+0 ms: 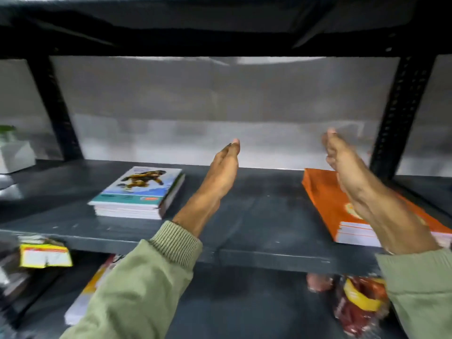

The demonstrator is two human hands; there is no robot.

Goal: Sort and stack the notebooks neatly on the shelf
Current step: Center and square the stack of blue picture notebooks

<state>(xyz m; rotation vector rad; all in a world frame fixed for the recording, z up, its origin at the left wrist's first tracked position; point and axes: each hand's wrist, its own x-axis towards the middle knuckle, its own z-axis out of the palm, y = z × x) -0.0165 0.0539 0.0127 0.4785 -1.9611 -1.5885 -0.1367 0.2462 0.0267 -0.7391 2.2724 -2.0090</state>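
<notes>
Shelf point(256, 216): dark board across mid frame, blurred by motion.
Left hand point(223, 171): centre frame, raised edge-on above the board, fingers straight and together, holding nothing.
Right hand point(352, 174): right of centre, raised likewise, fingers loosely extended, empty.
Blue-covered stack point(138, 193): notebooks lying flat at left centre, well apart from the left hand's fingers, untouched.
Orange-covered stack point(330, 206): notebooks lying flat at right, below and behind the right hand; contact cannot be told, no fingers wrap it.
Lower level: yellow-labelled packet point(45, 255) lower left, red packet point(359, 304) lower right.
</notes>
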